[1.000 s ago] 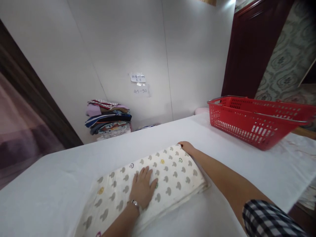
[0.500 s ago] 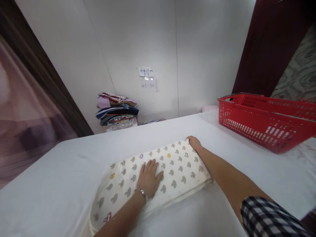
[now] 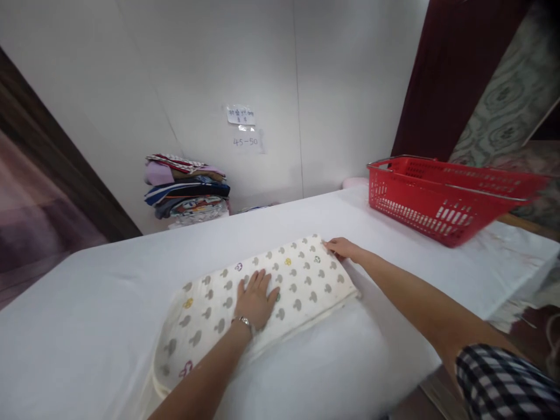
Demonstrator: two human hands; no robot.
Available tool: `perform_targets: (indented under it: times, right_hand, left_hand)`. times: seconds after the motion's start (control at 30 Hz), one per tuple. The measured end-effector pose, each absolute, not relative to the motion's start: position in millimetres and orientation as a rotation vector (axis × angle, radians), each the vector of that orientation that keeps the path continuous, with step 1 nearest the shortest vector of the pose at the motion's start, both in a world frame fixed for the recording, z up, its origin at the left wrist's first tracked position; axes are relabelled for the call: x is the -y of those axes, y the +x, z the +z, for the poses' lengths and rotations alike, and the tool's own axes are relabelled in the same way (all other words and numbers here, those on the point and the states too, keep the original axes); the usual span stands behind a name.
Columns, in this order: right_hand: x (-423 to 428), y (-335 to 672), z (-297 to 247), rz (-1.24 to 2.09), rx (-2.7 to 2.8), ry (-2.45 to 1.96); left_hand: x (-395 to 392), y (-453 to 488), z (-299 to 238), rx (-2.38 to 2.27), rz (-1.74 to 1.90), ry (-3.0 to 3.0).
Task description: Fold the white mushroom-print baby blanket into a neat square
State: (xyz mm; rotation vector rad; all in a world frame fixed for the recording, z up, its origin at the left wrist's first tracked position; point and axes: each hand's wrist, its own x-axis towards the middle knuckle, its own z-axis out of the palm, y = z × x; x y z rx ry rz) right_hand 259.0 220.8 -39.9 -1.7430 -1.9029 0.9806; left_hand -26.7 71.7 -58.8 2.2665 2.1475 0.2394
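Note:
A folded white cloth [image 3: 306,280] printed with grey mushrooms, and a few yellow, purple and green ones, lies flat and slantwise on the white-covered table. My left hand [image 3: 255,300], a bracelet at its wrist, rests palm down on the middle of the cloth with fingers spread. At the far right corner, my right hand [image 3: 344,249] has its bent fingers and thumb together on the cloth's edge. Several layers show along the cloth's near right edge. Its near left end is rounded and partly behind my left forearm.
A red plastic basket [image 3: 411,210] with metal handles stands at the table's back right. Beyond the far edge, a stack of folded fabrics [image 3: 188,189] sits by the wall. Paper labels [image 3: 245,140] are stuck to the wall. Curtains hang at both sides; the table [image 3: 87,309] ends at the right.
The whole view has shifted to the right, so more of the table's right edge shows. My right hand has moved slightly down along the cloth's right end; my left hand stays on the cloth.

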Motion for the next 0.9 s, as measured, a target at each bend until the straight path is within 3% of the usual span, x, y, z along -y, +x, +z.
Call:
perform_targets:
  times: [0.6,0.73,0.9]
  right_hand:
    - [-110.6,300.4,-38.5,0.739,1.874,-1.829]
    - [-94.0,306.6,-35.7,0.927,1.818,-1.789]
    - [-83.1,303.0,-34.5,1.193,1.78,-1.764]
  left_hand:
    - [-80.0,-35.4,-43.2,-2.043,0.353,2.033]
    - [-56.0,-36.6,-30.6,-1.914,0.447,2.038]
    - [-13.2,-25.8,-37.2,-1.703,0.274,2.357]
